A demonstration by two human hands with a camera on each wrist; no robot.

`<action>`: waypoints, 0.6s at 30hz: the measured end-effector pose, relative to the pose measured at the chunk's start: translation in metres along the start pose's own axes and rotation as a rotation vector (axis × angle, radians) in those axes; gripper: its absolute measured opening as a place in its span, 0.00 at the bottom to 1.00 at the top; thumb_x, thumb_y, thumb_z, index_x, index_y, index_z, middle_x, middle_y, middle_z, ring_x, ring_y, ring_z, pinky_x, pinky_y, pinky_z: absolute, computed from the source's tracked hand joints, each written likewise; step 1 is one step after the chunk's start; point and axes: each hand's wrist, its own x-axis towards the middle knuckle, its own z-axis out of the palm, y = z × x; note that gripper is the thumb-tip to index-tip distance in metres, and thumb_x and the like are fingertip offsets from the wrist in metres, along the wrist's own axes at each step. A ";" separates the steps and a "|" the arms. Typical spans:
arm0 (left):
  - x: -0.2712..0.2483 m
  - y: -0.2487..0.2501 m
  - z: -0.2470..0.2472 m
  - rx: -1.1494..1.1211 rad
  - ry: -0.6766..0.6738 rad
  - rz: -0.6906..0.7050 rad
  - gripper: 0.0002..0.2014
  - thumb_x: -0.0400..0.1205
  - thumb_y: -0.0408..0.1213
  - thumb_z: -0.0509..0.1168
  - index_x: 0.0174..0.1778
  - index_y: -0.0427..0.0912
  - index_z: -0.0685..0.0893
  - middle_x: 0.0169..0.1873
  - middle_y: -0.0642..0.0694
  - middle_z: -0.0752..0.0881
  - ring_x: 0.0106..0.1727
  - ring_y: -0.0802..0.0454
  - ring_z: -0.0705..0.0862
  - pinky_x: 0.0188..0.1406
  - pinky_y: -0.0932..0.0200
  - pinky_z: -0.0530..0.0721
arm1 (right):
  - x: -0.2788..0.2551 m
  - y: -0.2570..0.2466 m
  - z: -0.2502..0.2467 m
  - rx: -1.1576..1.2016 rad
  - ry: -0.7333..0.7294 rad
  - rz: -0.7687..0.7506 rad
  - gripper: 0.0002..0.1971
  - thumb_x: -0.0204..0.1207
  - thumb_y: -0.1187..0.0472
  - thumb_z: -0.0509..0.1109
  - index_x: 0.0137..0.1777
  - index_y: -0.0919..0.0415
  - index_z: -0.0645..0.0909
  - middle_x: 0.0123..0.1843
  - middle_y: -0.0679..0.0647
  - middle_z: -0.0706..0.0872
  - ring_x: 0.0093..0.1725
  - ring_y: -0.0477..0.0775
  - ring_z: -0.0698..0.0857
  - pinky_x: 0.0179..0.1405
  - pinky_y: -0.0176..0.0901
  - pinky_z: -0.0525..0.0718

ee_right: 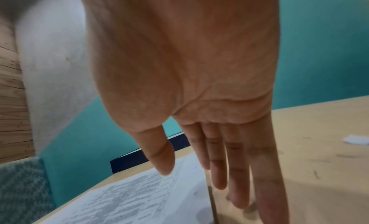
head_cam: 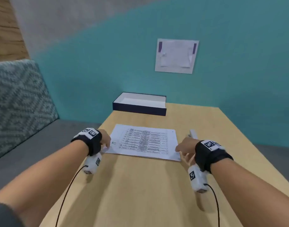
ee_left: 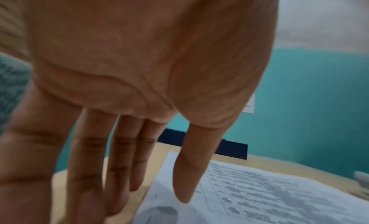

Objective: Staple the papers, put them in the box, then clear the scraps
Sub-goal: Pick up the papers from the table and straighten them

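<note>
A stack of printed white papers (head_cam: 143, 142) lies flat in the middle of the wooden table (head_cam: 140, 185). My left hand (head_cam: 106, 141) hovers at the stack's left edge with straight fingers (ee_left: 119, 172) and its thumb over the sheet. At the stack's right near corner my right hand (head_cam: 183, 147) is held open, its fingers (ee_right: 237, 172) straight beside the paper edge. Neither hand holds anything. A shallow dark-blue box (head_cam: 139, 104) with a white inside sits open at the table's far edge. A white stapler (head_cam: 193, 133) lies just beyond my right hand. A small white paper scrap (ee_right: 356, 139) rests on the table to the right.
A teal wall (head_cam: 238, 79) stands right behind the table, with a taped white sheet (head_cam: 176, 55) on it. A grey sofa with a patterned cushion (head_cam: 18, 104) is to the left. Cables run from both wrist cameras across the near table.
</note>
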 end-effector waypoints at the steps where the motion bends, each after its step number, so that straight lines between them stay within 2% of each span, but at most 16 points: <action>1: 0.001 -0.003 0.002 -0.021 -0.027 0.003 0.09 0.82 0.34 0.73 0.54 0.33 0.84 0.49 0.38 0.87 0.48 0.41 0.84 0.39 0.61 0.79 | 0.003 0.000 0.003 -0.011 -0.011 -0.005 0.10 0.82 0.58 0.65 0.55 0.65 0.77 0.55 0.60 0.86 0.48 0.62 0.87 0.50 0.49 0.84; 3: 0.006 -0.007 0.004 -0.084 -0.067 -0.002 0.09 0.80 0.31 0.75 0.54 0.32 0.87 0.46 0.37 0.86 0.46 0.41 0.83 0.41 0.59 0.81 | 0.008 -0.002 0.006 -0.005 -0.008 -0.003 0.09 0.83 0.58 0.64 0.54 0.64 0.75 0.46 0.57 0.82 0.38 0.56 0.80 0.49 0.48 0.80; 5: 0.009 -0.008 0.005 -0.105 -0.077 -0.032 0.10 0.76 0.30 0.78 0.51 0.31 0.90 0.43 0.38 0.86 0.44 0.42 0.84 0.43 0.58 0.80 | 0.015 -0.009 0.008 -0.029 -0.017 0.000 0.06 0.83 0.59 0.64 0.51 0.62 0.74 0.38 0.53 0.76 0.32 0.50 0.73 0.50 0.46 0.78; 7: 0.014 -0.009 0.008 -0.110 -0.079 -0.054 0.09 0.73 0.32 0.81 0.43 0.34 0.88 0.41 0.39 0.87 0.42 0.43 0.85 0.43 0.59 0.80 | 0.018 -0.015 0.008 -0.004 -0.024 0.004 0.10 0.83 0.59 0.64 0.40 0.59 0.73 0.36 0.51 0.73 0.32 0.47 0.71 0.46 0.43 0.77; 8: 0.018 -0.010 0.010 -0.134 -0.086 -0.066 0.10 0.72 0.31 0.81 0.42 0.34 0.87 0.40 0.39 0.87 0.43 0.43 0.86 0.46 0.59 0.82 | 0.015 -0.017 0.008 -0.010 -0.038 0.010 0.13 0.83 0.58 0.63 0.36 0.57 0.71 0.35 0.51 0.73 0.32 0.47 0.71 0.42 0.41 0.76; 10: 0.028 -0.012 0.013 -0.200 -0.118 -0.045 0.10 0.73 0.28 0.80 0.44 0.31 0.87 0.40 0.38 0.86 0.49 0.41 0.88 0.56 0.56 0.87 | 0.021 -0.016 0.009 0.045 -0.048 0.018 0.16 0.85 0.58 0.63 0.34 0.57 0.68 0.35 0.52 0.72 0.32 0.48 0.70 0.35 0.38 0.72; 12: 0.032 -0.014 0.013 -0.279 -0.161 -0.038 0.09 0.75 0.23 0.79 0.40 0.32 0.83 0.34 0.39 0.82 0.46 0.41 0.82 0.58 0.54 0.86 | 0.023 -0.013 0.009 0.142 -0.072 0.034 0.16 0.85 0.59 0.64 0.35 0.59 0.70 0.36 0.53 0.73 0.33 0.49 0.71 0.35 0.40 0.73; 14: 0.024 -0.013 0.009 -0.374 -0.200 -0.033 0.12 0.73 0.20 0.79 0.38 0.32 0.81 0.29 0.39 0.79 0.36 0.42 0.78 0.49 0.53 0.89 | 0.026 -0.009 0.007 0.193 -0.091 0.048 0.07 0.83 0.59 0.67 0.45 0.61 0.77 0.45 0.54 0.78 0.42 0.53 0.76 0.46 0.42 0.77; 16: 0.011 -0.011 0.006 -0.490 -0.258 0.013 0.06 0.80 0.17 0.72 0.43 0.29 0.82 0.34 0.37 0.82 0.31 0.41 0.82 0.26 0.56 0.90 | 0.031 -0.003 0.005 0.198 -0.045 0.010 0.04 0.83 0.62 0.67 0.54 0.60 0.80 0.58 0.56 0.77 0.55 0.55 0.75 0.62 0.44 0.78; 17: 0.003 -0.010 0.004 -0.587 -0.308 0.041 0.05 0.84 0.15 0.66 0.48 0.27 0.83 0.39 0.34 0.84 0.33 0.37 0.89 0.21 0.54 0.90 | 0.033 0.000 0.004 0.247 -0.024 0.004 0.02 0.81 0.63 0.69 0.50 0.61 0.81 0.60 0.57 0.77 0.57 0.56 0.75 0.68 0.44 0.78; 18: -0.001 -0.011 0.003 -0.666 -0.346 0.082 0.07 0.85 0.14 0.63 0.50 0.27 0.82 0.43 0.32 0.87 0.39 0.31 0.93 0.22 0.47 0.93 | 0.037 0.003 0.004 0.331 -0.023 0.007 0.03 0.76 0.63 0.73 0.46 0.61 0.83 0.60 0.56 0.79 0.58 0.56 0.77 0.70 0.45 0.78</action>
